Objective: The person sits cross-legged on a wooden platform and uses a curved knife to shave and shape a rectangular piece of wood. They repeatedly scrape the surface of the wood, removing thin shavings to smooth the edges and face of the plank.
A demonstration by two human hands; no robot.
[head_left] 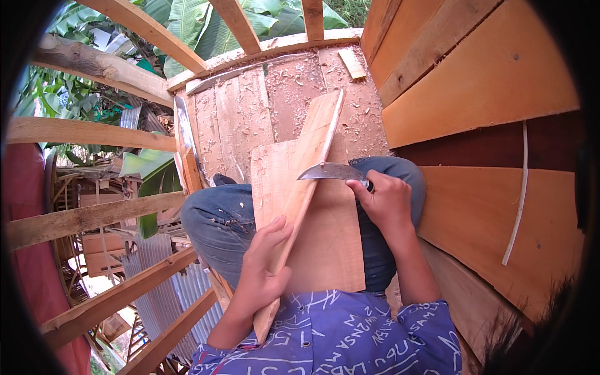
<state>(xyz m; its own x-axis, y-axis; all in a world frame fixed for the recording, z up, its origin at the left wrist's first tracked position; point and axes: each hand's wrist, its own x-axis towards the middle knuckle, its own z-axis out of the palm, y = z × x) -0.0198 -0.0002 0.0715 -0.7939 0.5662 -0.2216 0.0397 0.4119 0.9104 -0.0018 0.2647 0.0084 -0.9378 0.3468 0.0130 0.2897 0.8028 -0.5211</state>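
A long narrow wooden plank [310, 139] slants away from my belly, its far end up and to the right. My left hand [267, 256] is wrapped round its near part. In my right hand [386, 199] is a knife [334, 170] with a curved blade, gripped by its dark handle, which the fingers mostly hide. The blade points left and lies across the plank's right edge. Under the plank, a wide flat board [331, 244] rests on my lap between my knees.
Wood shavings litter the plank floor [294, 94]. A small wood offcut [352, 64] lies at the far right, and a long blade-like metal strip [184, 125] stands by the left railing [94, 212]. An orange-brown wooden wall [481, 81] rises close on my right.
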